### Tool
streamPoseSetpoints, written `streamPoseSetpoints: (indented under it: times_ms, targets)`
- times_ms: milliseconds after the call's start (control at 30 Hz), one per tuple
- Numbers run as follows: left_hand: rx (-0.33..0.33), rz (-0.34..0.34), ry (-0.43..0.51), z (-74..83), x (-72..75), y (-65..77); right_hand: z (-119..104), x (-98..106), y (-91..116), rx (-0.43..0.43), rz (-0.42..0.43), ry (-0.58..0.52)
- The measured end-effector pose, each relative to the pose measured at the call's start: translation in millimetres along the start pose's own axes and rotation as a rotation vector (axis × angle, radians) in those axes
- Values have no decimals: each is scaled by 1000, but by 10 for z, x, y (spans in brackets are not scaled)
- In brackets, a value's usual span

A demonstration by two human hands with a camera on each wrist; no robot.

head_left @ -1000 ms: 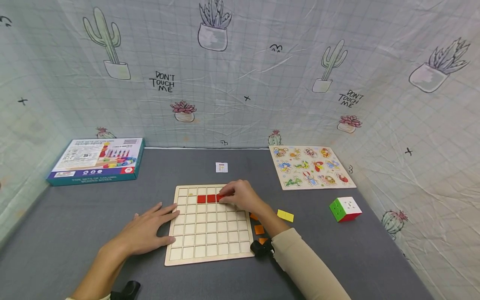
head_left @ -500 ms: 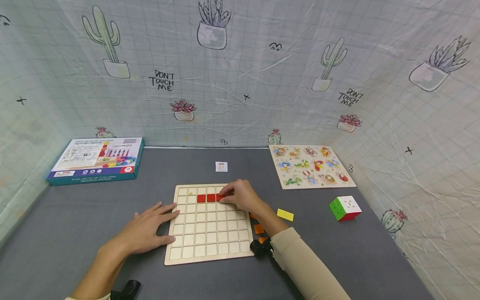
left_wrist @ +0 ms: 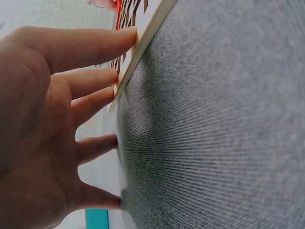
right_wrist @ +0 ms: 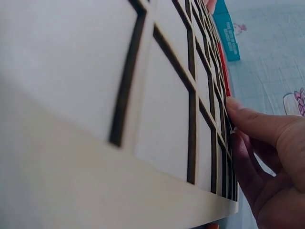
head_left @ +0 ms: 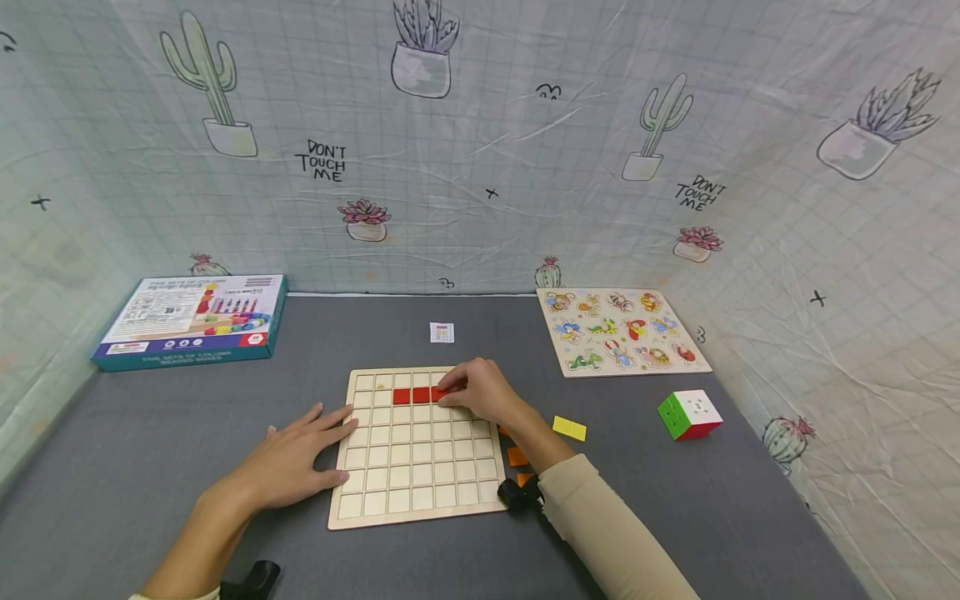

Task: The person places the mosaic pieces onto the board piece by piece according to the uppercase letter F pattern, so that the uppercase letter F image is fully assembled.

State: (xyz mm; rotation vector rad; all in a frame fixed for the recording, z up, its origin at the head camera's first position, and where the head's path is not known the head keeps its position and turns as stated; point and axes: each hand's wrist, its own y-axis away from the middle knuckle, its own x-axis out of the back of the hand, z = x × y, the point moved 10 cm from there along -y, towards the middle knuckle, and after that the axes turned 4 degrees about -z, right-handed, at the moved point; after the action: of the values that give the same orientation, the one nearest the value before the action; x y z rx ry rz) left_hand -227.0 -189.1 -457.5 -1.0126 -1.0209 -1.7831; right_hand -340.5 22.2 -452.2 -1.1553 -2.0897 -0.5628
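Note:
A wooden grid board [head_left: 401, 456] lies flat on the grey table. Two red square tiles [head_left: 412, 396] sit side by side in its second row from the far edge. A third red tile [head_left: 437, 394] is beside them, partly covered by my right hand [head_left: 483, 393], which pinches it between thumb and fingers at its cell. My left hand [head_left: 288, 462] is spread at the board's left edge; in the left wrist view its thumb [left_wrist: 95, 45] and two fingers touch the board's rim, while the other two rest on the cloth.
Several orange tiles [head_left: 517, 457] lie right of the board, partly under my right wrist. Yellow tiles [head_left: 569, 428] are farther right, then a puzzle cube [head_left: 690, 415]. An insect puzzle board [head_left: 622, 333], a small printed card [head_left: 442, 332] and a teal box [head_left: 191, 321] stand behind.
Both hands stay in place, with the right fingers still at the third red tile. The whole head view shifts very slightly.

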Motion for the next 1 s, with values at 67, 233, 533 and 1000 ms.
streamPoseSetpoints:
  times_ms: [67,233,533,1000]
  targets:
    - [0,-2,1,0,-3,-1,2,0,1,2,3,-1]
    - [-7,-4,-2,11,-5,1,10,1,-3,5,7,-6]
    - [-3,-9,-10,9,-2,1,16,-10,-25,1,-2,11]
    - [-10,2,-16,6,-17,15,-25,23,35,68,-75,-17]
